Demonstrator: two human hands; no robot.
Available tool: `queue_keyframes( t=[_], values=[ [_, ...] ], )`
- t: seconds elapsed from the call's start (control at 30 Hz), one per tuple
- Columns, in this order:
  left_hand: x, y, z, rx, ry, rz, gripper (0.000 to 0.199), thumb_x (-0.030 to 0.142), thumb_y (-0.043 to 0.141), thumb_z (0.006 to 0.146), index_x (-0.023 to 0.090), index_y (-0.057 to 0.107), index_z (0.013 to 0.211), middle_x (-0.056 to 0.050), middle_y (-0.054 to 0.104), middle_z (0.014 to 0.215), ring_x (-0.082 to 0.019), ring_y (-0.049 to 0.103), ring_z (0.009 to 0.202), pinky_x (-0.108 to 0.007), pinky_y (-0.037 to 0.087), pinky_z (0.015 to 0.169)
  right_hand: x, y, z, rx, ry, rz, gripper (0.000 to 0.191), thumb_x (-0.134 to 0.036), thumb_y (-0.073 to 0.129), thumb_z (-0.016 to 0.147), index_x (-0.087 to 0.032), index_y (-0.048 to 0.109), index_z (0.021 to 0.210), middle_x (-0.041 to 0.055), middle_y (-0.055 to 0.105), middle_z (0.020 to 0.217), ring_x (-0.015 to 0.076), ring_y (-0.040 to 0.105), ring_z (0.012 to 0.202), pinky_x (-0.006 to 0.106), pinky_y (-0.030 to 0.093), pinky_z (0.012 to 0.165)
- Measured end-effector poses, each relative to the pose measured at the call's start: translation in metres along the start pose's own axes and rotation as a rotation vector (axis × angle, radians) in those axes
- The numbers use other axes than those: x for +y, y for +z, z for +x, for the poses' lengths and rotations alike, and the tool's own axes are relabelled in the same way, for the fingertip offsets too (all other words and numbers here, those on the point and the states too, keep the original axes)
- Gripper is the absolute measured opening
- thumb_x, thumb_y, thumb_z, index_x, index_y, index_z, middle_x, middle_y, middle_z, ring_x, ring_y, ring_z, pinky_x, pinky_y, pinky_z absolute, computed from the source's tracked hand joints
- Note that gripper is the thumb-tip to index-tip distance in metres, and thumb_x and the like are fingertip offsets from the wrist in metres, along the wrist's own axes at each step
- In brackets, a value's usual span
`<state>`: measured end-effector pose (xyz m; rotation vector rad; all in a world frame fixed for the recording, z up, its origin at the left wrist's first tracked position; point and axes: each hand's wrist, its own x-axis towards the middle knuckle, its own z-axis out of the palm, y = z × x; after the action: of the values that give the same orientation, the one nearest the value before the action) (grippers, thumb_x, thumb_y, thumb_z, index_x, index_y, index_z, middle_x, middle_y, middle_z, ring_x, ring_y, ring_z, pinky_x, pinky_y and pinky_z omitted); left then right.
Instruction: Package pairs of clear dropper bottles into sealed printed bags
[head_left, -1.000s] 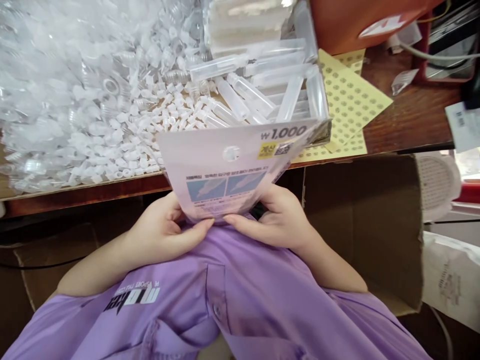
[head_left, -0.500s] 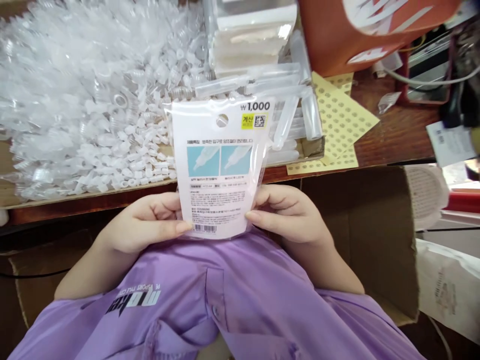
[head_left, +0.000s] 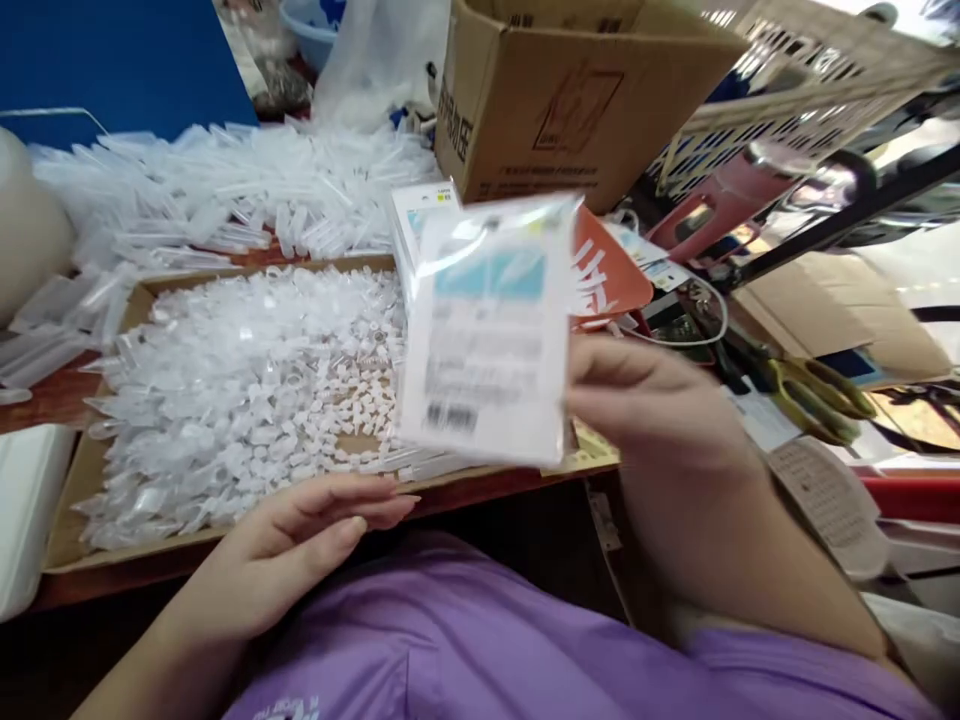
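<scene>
My right hand (head_left: 645,410) grips a clear plastic package (head_left: 487,350) by its right edge, raised over the front of the tray. The package has a white printed card with blue pictures and a barcode, blurred by motion. My left hand (head_left: 307,550) holds nothing; its fingers stretch out loosely by the tray's front edge, below and left of the package. Heaped in the cardboard tray (head_left: 90,500) are small white caps (head_left: 364,400) and translucent nozzle tops (head_left: 247,390). Behind the held package stands a similar package (head_left: 405,215), partly hidden.
A pile of clear tubes (head_left: 315,190) lies behind the tray. At the back stands a cardboard box (head_left: 570,110), with a cream plastic basket (head_left: 795,80) and pink tumbler (head_left: 735,195) to its right. Yellow-handled scissors (head_left: 817,395) lie at the right. A white container (head_left: 30,510) sits left.
My left hand has let go of the package. My right hand has lifted it forward and away from my body. The view has tilted up, showing more of the table's far side.
</scene>
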<state>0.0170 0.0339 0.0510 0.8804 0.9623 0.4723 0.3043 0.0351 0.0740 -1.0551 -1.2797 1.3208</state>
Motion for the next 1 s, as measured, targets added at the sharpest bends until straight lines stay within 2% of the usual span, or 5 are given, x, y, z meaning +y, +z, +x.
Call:
queue_keyframes(
  t=[0.2, 0.3, 0.5, 0.63, 1.0],
  values=[
    [0.012, -0.011, -0.006, 0.152, 0.117, 0.377, 0.022, 0.047, 0.068, 0.083, 0.035, 0.078, 0.098, 0.0, 0.078, 0.104, -0.022, 0.07, 0.105, -0.027, 0.053, 0.097, -0.093, -0.061, 0.109, 0.477, -0.301, -0.072, 0.034, -0.014, 0.044, 0.093, -0.024, 0.065, 0.067, -0.0092, 0.07, 0.077, 0.0075, 0.068, 0.096, 0.021, 0.05, 0.073],
    [0.01, -0.02, -0.005, 0.111, 0.177, 0.522, 0.026, 0.047, 0.064, 0.086, 0.037, 0.077, 0.106, 0.0, 0.077, 0.111, -0.023, 0.07, 0.109, -0.028, 0.053, 0.098, -0.109, -0.076, 0.152, 0.581, -0.092, -0.104, 0.049, -0.039, 0.035, 0.101, -0.021, 0.062, 0.064, -0.0047, 0.068, 0.076, 0.0086, 0.068, 0.093, 0.021, 0.051, 0.073],
    [0.006, -0.043, -0.006, 0.022, 0.231, 0.801, 0.029, 0.041, 0.062, 0.088, 0.037, 0.073, 0.114, 0.002, 0.075, 0.116, -0.019, 0.071, 0.105, -0.021, 0.053, 0.094, -0.048, -0.038, 0.119, 0.171, 0.105, -0.399, 0.011, -0.024, 0.073, 0.079, -0.018, 0.068, 0.071, -0.0003, 0.067, 0.068, 0.0104, 0.059, 0.059, 0.025, 0.049, 0.056],
    [0.019, -0.047, -0.009, -0.003, 0.29, 1.015, 0.032, 0.04, 0.06, 0.089, 0.036, 0.071, 0.118, 0.004, 0.074, 0.117, -0.017, 0.071, 0.106, -0.016, 0.052, 0.093, -0.006, 0.012, 0.055, -0.347, 0.022, -1.16, 0.005, -0.016, 0.066, 0.081, -0.019, 0.069, 0.078, 0.0018, 0.071, 0.077, 0.0143, 0.062, 0.069, 0.026, 0.042, 0.059],
    [0.15, -0.029, 0.068, 0.507, 0.485, 1.801, 0.059, 0.045, 0.029, 0.094, 0.009, 0.069, 0.117, -0.006, 0.072, 0.104, -0.038, 0.063, 0.109, -0.063, 0.043, 0.095, 0.03, 0.068, 0.031, -0.375, 0.003, -1.562, 0.017, -0.013, 0.045, 0.094, -0.016, 0.062, 0.092, 0.0075, 0.064, 0.084, 0.0184, 0.063, 0.075, 0.029, 0.033, 0.055]
  ],
)
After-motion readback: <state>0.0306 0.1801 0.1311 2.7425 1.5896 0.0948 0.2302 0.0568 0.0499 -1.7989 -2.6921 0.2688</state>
